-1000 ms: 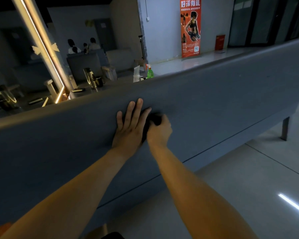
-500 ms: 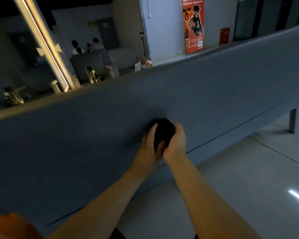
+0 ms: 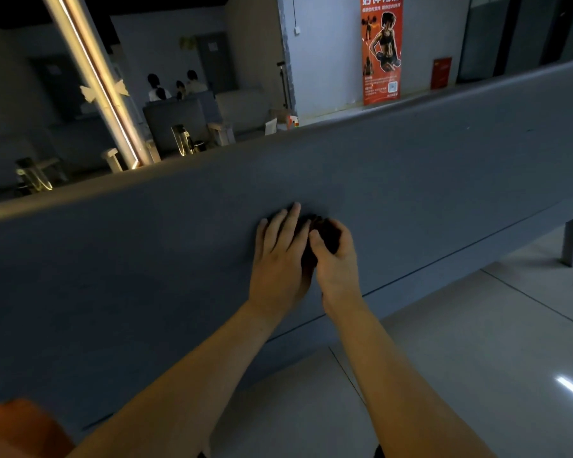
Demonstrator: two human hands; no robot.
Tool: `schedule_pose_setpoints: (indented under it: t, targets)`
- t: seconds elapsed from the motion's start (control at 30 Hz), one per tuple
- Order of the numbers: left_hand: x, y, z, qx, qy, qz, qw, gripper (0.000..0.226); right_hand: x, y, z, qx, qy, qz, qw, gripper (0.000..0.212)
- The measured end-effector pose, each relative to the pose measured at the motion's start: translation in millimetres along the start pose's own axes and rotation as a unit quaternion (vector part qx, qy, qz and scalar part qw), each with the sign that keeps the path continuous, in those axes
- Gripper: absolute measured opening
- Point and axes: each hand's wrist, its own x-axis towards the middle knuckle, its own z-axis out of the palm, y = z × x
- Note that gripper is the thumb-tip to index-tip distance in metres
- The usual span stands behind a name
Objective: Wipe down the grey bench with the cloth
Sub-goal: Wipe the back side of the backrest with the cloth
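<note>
Mid grey desk point(image 3: 444, 180): R hand point(image 3: 337, 262) fingers curled round dark cloth point(image 3: 328, 233); L hand point(image 3: 280, 259) flat on surface touching it, fingers straight.

Dark bunched cloth point(image 3: 325, 238) on long grey bench point(image 3: 444, 180), between hands.

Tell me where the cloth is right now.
Head view, mid-frame: the dark cloth lies on the grey bench, gripped by the right hand beside the left hand.

Dark cloth point(image 3: 328, 238) mostly hidden between left grip point(image 3: 280, 259) and right grip point(image 3: 336, 262), extent unreadable; worktop point(image 3: 444, 193) cut by both side edges; poster point(image 3: 381, 51) top cropped; bottle point(image 3: 293, 121) behind worktop, only top visible
</note>
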Motion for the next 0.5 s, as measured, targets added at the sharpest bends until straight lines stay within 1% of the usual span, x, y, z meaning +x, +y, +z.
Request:
schedule_pose_setpoints:
  t: [0.1,0.17,0.27,0.4,0.5]
  targets:
    - [10.3,-5.9,-1.4,0.084,-0.039,0.011,0.996,0.069,12.6,-11.1,-4.5,0.003,0.044,-0.019,0.999,0.035]
    - [14.5,-12.3,3.2,0.111,-0.038,0.007,0.993,0.067,17.1,-17.5,-4.9,0.018,0.058,-0.029,0.998,0.035]
    - [16.8,-20.4,9.9,0.152,-0.035,0.025,0.987,0.069,22.6,-23.3,0.7,0.017,0.069,-0.037,0.997,0.033]
    - [12.0,-30.1,11.9,0.172,-0.045,0.074,0.981,0.067,25.6,-23.8,8.2,0.014,0.077,-0.022,0.997,0.033]
    - [12.1,-34.4,11.4,0.171,-0.038,0.083,0.981,0.063,25.7,-23.4,8.6,0.025,0.080,-0.015,0.996,0.032]
